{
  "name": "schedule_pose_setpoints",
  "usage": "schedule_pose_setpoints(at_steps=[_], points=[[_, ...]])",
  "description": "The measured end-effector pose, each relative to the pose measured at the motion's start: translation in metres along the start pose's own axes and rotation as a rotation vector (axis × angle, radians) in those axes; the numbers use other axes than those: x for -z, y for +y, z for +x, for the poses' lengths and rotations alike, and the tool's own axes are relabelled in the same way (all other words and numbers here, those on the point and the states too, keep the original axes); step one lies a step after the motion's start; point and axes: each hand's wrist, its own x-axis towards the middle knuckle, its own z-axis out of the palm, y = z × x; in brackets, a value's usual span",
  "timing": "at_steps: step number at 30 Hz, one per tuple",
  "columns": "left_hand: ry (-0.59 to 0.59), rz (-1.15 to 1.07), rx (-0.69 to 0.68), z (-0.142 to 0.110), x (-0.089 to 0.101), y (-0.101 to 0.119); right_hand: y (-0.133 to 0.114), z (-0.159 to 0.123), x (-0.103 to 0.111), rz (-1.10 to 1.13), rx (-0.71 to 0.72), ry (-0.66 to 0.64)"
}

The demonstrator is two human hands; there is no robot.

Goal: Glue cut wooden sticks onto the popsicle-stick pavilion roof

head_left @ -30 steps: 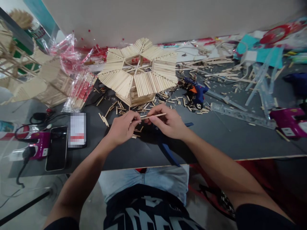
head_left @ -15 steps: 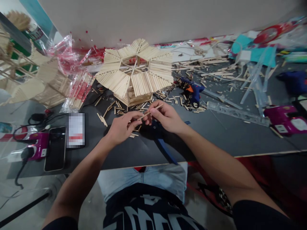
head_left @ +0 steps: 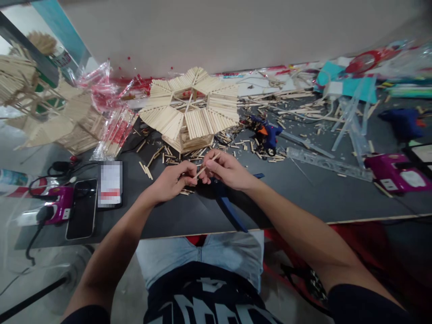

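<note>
Wooden stick pinched by left hand and right hand, above table

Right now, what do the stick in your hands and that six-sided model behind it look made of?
The stick, pinched by left hand and right hand, looks like pale, unfinished wood or bamboo: matte and straw-coloured. The model seems to be rows of the same sticks.

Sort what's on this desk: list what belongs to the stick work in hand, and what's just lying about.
In the work:
- thin wooden stick, pinched by left hand and right hand
- stick-built roof model just beyond the hands
- loose cut sticks around it

Lying about:
- phone
- blue glue gun
- clear ruler
- purple charger
</note>
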Motion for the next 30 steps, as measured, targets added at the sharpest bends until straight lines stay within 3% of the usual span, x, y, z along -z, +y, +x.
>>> schedule_pose_setpoints(at_steps=[5, 10, 12, 17, 23, 26, 30], points=[[-0.055, 0.003, -0.005, -0.002, -0.005, 0.000, 0.001, 0.000, 0.002, -0.061, 0.025, -0.008], [0.126, -0.039, 0.006, -0.003, -0.014, -0.003, 0.000, 0.000, 0.003, -0.007, 0.051, 0.029], [0.145, -0.045, -0.004, -0.003, -0.016, -0.004, 0.001, 0.000, 0.003, 0.001, 0.041, 0.043], [0.112, 0.037, 0.010, -0.004, -0.014, -0.004, 0.005, 0.000, 0.002, 0.014, 0.022, 0.047], [-0.028, 0.214, -0.001, -0.004, -0.010, -0.001, 0.005, 0.000, 0.003, -0.018, 0.030, 0.028], [0.039, 0.304, -0.056, -0.004, -0.012, -0.003, 0.004, 0.000, 0.004, -0.007, 0.058, 0.037], [0.176, 0.318, -0.235, -0.003, -0.017, -0.008, 0.005, 0.000, 0.004, -0.002, 0.079, 0.057]])
